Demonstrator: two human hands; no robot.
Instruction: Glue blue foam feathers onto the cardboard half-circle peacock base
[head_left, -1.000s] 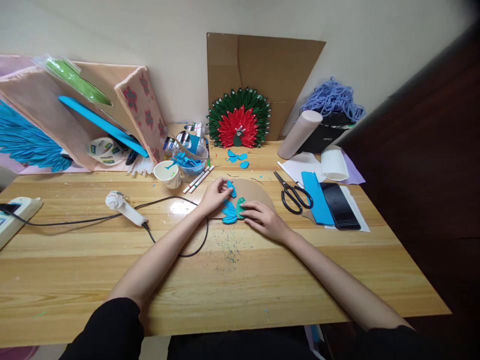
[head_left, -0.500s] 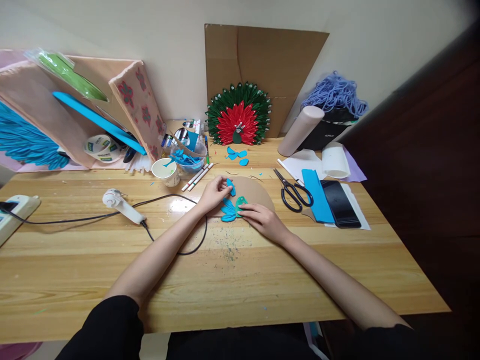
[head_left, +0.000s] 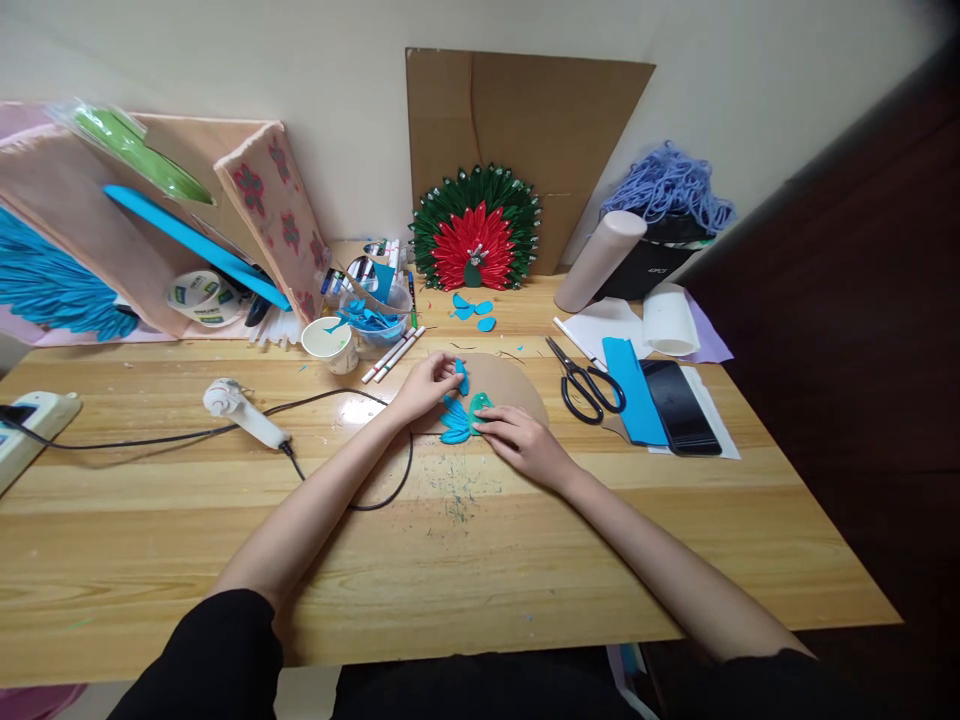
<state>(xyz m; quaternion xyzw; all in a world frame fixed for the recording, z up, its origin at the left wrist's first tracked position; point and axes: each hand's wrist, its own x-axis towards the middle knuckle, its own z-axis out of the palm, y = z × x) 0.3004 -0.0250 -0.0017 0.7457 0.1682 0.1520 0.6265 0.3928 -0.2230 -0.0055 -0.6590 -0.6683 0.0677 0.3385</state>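
Observation:
My left hand (head_left: 426, 385) pinches a blue petal (head_left: 461, 377) between thumb and fingers, over the left part of a rounded cardboard piece (head_left: 514, 378). Below that petal, several blue petals (head_left: 454, 420) fan out on the cardboard's lower left. Beside them lies a green bird-shaped piece (head_left: 480, 407), flat on the cardboard. My right hand (head_left: 523, 440) is stretched out from the right, its fingertips resting on the green piece's right edge. The thumb of this hand is not clearly visible.
A white glue gun (head_left: 244, 410) with a looping black cord lies left. Black-handled scissors (head_left: 585, 385), blue sheet (head_left: 634, 390) and phone (head_left: 681, 408) lie right. Behind are loose blue petals (head_left: 486, 324), a paper cup (head_left: 330, 345), markers (head_left: 397, 355) and a red-green peacock fan (head_left: 476, 235).
Almost nothing differs. The view has shifted very slightly; both hands keep their places, the left with the blue petal, the right at the green piece.

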